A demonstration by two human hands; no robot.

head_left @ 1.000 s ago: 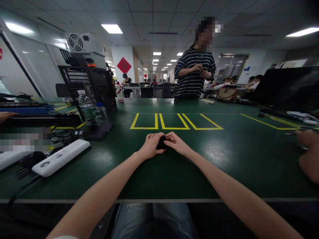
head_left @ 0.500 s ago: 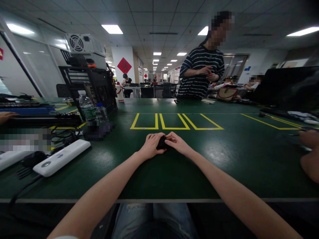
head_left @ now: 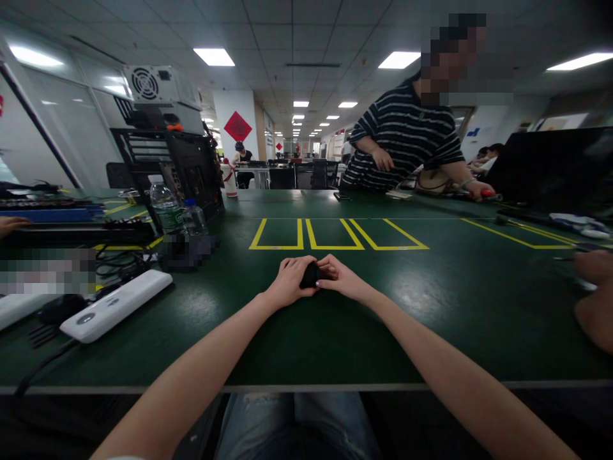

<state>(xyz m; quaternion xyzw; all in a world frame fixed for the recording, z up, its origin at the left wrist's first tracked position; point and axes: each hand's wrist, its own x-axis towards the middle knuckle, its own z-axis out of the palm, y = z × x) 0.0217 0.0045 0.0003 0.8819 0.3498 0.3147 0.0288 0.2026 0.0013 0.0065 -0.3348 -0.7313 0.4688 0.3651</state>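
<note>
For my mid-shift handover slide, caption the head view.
Left hand and right hand hold a small black object at the green table, near three yellow tape outlines.

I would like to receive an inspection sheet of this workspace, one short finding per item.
Surface: green table, marked with yellow tape.
Job's things: small black object between both hands, partly covered; its kind unclear.
Clutter: white device, two plastic bottles and a computer case, at left.
Hands: left hand curled around the object; right hand with fingers at its right side, grip unclear.
Cables: black cables, tangled beside the white device.
Surroundings: person in striped shirt across the table; another person's hand at right edge.
</note>
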